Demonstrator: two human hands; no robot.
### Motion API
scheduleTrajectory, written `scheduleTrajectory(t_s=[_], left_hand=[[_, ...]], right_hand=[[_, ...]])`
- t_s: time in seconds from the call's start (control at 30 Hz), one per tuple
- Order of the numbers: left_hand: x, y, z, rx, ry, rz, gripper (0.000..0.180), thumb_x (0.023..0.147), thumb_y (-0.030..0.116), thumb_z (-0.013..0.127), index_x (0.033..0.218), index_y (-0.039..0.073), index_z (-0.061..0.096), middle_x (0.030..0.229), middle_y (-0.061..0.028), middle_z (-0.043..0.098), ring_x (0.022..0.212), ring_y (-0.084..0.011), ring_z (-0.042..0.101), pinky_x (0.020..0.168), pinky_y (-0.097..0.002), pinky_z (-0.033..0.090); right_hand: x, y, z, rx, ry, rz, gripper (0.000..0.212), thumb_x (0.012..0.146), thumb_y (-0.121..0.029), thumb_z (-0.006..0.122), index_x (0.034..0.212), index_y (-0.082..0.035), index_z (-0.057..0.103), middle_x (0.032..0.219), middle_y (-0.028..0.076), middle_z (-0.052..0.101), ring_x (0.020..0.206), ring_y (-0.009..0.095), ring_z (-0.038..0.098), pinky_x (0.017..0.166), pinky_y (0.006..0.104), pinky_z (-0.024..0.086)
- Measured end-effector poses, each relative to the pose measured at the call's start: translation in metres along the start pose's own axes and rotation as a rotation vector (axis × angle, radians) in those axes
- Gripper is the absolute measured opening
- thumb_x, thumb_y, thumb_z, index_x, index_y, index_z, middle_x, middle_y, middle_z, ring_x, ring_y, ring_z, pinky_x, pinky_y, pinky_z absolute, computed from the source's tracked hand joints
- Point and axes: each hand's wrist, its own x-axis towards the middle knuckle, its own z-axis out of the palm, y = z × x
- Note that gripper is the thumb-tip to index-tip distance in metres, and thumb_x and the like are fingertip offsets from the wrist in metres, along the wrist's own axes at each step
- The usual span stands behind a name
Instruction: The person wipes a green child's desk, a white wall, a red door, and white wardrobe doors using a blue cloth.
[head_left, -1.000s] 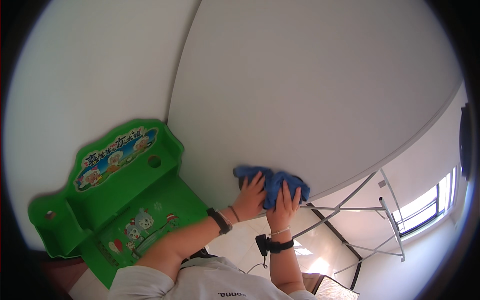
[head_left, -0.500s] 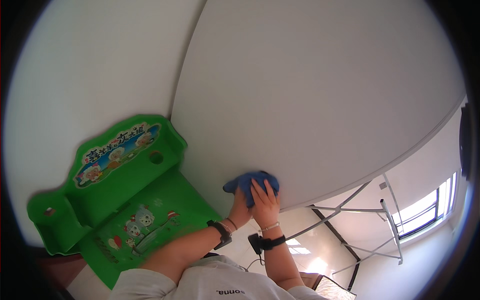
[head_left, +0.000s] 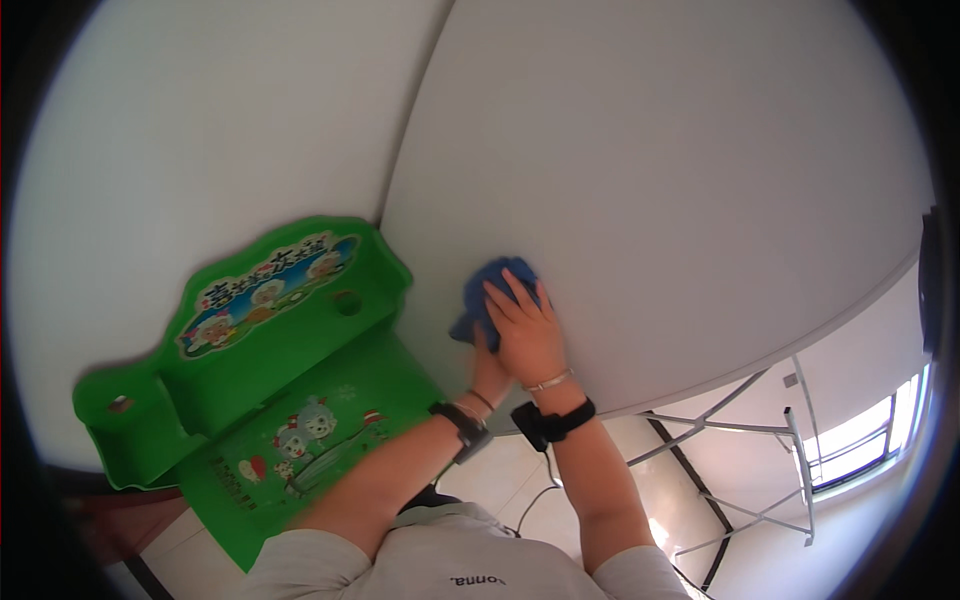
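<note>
A bunched blue cloth [head_left: 497, 277] lies against a large white tabletop [head_left: 640, 200]. My right hand [head_left: 529, 335] presses over the cloth from above, fingers a little spread across it. Just left of it and partly beneath, my left hand [head_left: 490, 368] holds the cloth's near side; most of its fingers are hidden by the cloth and the right hand. Both wrists touch or nearly touch each other, and each wears a black strap and a thin bracelet.
A green plastic children's desk [head_left: 300, 350] with cartoon pictures stands at the left, against a white wall [head_left: 220, 130]. Thin grey metal legs [head_left: 745, 425] of a folding frame show at the right, near a bright window [head_left: 860, 445]. A dark cable hangs by my body.
Both hands have slid the blue cloth farther up the white tabletop, away from its near edge. The view has shifted slightly, so the green desk appears a little to the right.
</note>
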Motion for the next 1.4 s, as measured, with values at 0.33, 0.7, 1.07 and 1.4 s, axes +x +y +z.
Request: scheduleTrajectory(t_s=[0.33, 0.7, 1.07, 1.4], left_hand=[[0.007, 0.000, -0.058, -0.018, -0.097, -0.076, 0.066, 0.085, 0.010, 0.055, 0.136, -0.003, 0.015, 0.127, -0.0218, 0.041, 0.119, -0.0280, 0.042, 0.097, -0.0363, 0.036], [-0.075, -0.035, 0.010, -0.001, -0.171, 0.053, 0.046, 0.087, 0.020, 0.052, 0.127, 0.003, 0.038, 0.125, -0.0176, 0.046, 0.120, -0.0318, 0.041, 0.100, -0.0397, 0.032], [-0.004, 0.107, -0.039, -0.085, 0.053, 0.088, 0.050, 0.077, 0.010, 0.057, 0.119, -0.012, 0.042, 0.128, -0.0270, 0.033, 0.128, -0.0419, 0.026, 0.102, -0.0510, 0.027], [-0.046, 0.023, -0.038, 0.525, -0.279, 0.667, 0.017, 0.072, 0.016, 0.056, 0.085, 0.009, 0.063, 0.131, -0.0120, 0.043, 0.126, -0.0295, 0.033, 0.089, -0.0480, 0.038]], right_hand=[[0.009, -0.009, 0.034, 0.041, -0.081, -0.009, 0.034, 0.071, -0.009, 0.058, 0.104, -0.003, 0.062, 0.125, 0.003, 0.051, 0.127, 0.021, 0.034, 0.107, 0.0446, 0.022], [-0.013, -0.020, 0.062, -0.048, -0.587, -0.228, 0.028, 0.075, -0.015, 0.052, 0.097, -0.007, 0.066, 0.113, 0.002, 0.059, 0.126, 0.021, 0.037, 0.109, 0.0434, 0.021], [-0.029, -0.006, -0.036, -0.200, -0.151, 0.074, 0.038, 0.072, -0.013, 0.057, 0.109, -0.008, 0.060, 0.128, 0.003, 0.049, 0.127, 0.028, 0.035, 0.103, 0.0527, 0.021], [-0.167, -0.016, 0.017, -0.303, -0.221, 0.371, 0.053, 0.071, -0.005, 0.053, 0.124, -0.011, 0.049, 0.138, 0.002, 0.039, 0.128, 0.034, 0.031, 0.097, 0.0545, 0.028]])
